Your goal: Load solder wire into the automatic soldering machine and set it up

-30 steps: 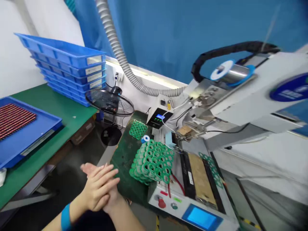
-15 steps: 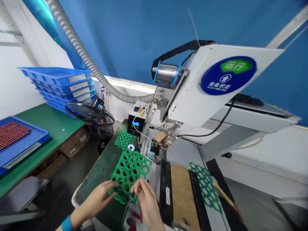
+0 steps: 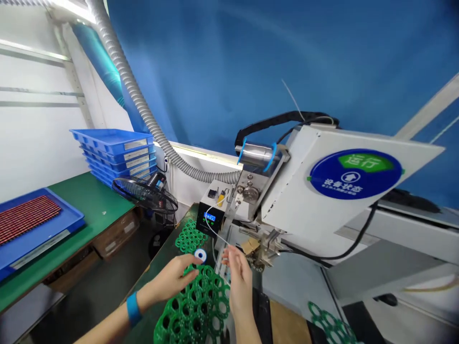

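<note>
My left hand reaches over a green sheet of joined rings, its thumb and fingers apart with nothing visible between them. Just past its fingertips is a small white spool with a blue rim. Beside the machine's soldering head, my right hand is raised with its fingers curled together. A thin white tube runs down to these fingertips; whether they pinch it or something small is hidden. A blue band circles my left wrist.
A controller box with a lit display stands behind the spool, near another green ring sheet. The white machine housing overhangs the right side. At left are a black fan, stacked blue trays and a tray of red-and-black pieces.
The view has tilted upward. Both hands have moved forward from the near end of the green ring sheet, the left toward the spool and the right toward the machine head.
</note>
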A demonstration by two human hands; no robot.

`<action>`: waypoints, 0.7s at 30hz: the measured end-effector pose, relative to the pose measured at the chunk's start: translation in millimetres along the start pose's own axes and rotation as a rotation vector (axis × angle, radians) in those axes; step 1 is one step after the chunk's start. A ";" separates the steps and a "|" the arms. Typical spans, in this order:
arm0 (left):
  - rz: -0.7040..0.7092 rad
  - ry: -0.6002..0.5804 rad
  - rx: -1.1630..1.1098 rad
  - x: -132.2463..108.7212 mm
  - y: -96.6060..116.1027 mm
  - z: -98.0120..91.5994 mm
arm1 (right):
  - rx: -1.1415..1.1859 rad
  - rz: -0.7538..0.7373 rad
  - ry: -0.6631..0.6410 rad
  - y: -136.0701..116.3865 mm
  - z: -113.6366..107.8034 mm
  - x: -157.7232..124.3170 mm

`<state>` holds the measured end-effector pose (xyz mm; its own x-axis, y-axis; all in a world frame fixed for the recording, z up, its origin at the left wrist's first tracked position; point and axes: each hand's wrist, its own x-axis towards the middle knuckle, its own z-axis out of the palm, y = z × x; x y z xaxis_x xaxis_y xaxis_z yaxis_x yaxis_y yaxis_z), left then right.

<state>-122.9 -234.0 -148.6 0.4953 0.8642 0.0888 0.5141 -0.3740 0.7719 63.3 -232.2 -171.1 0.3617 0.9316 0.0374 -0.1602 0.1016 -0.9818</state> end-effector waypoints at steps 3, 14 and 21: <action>0.089 0.157 -0.071 39.6 8.7 -8.5 | -0.010 -0.052 -0.018 -12.7 13.3 18.8; 0.263 0.346 -0.251 122.3 55.0 -19.6 | -0.064 -0.229 0.161 -46.1 44.7 58.4; 0.150 0.226 -0.573 135.2 68.9 -17.3 | -0.095 -0.181 0.125 -59.6 42.8 60.7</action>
<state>-32.6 -137.1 -72.5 0.3409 0.8895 0.3041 -0.0367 -0.3107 0.9498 55.5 -166.7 -102.3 0.4882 0.8502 0.1968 0.0025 0.2242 -0.9746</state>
